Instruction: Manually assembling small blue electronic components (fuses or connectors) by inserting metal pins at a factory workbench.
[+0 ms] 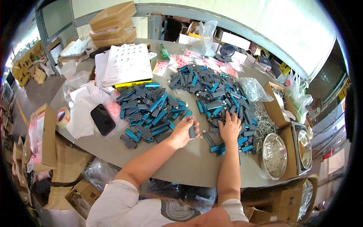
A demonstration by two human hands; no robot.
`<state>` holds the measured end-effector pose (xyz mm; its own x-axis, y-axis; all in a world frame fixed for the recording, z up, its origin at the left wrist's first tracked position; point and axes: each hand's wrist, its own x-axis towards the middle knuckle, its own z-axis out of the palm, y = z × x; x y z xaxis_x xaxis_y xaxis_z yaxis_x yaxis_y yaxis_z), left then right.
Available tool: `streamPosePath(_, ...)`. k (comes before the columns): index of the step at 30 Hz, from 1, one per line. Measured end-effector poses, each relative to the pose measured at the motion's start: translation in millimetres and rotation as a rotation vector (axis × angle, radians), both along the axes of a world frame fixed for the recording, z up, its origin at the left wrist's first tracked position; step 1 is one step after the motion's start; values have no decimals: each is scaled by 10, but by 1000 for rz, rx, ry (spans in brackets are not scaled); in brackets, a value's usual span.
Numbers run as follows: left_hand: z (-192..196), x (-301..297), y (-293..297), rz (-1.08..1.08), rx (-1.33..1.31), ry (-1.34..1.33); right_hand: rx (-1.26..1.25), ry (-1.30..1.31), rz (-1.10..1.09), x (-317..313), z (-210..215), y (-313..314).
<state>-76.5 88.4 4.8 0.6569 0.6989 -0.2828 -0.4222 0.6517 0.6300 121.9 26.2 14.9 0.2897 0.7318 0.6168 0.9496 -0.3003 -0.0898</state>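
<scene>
My left hand (184, 133) is closed around a dark grey oblong plastic part (192, 131), which stands up between fingers and thumb. My right hand (230, 128) lies over the near edge of the right-hand pile of dark grey and blue plastic parts (215, 89), fingers spread and touching the pieces. Whether a fingertip grips any piece cannot be seen. To the left of my left hand is a second pile of similar parts (147, 109). A few small round pale pieces (204, 131) are on the table between my hands.
Long metal screws (266, 125) are heaped right of the pile, beside a steel bowl of small white pieces (274, 156). Open cardboard boxes (277, 106) line the right edge. A phone (103, 119), papers (128, 64), tape roll (62, 116) and green bottle (164, 52) are on the table.
</scene>
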Motion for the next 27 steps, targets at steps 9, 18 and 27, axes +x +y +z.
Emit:
streamPosePath(9, -102, -26, 52, -52, -42, 56, -42, 292, -12, 188, -160, 17)
streamPosePath(18, -95, -33, 103, -122, -54, -50, 246, 431, 83, 172, 28, -46)
streamPosePath(27, -68, -45, 105, -149, 15, -222, -26, 1337, 478, -603, 114, 9)
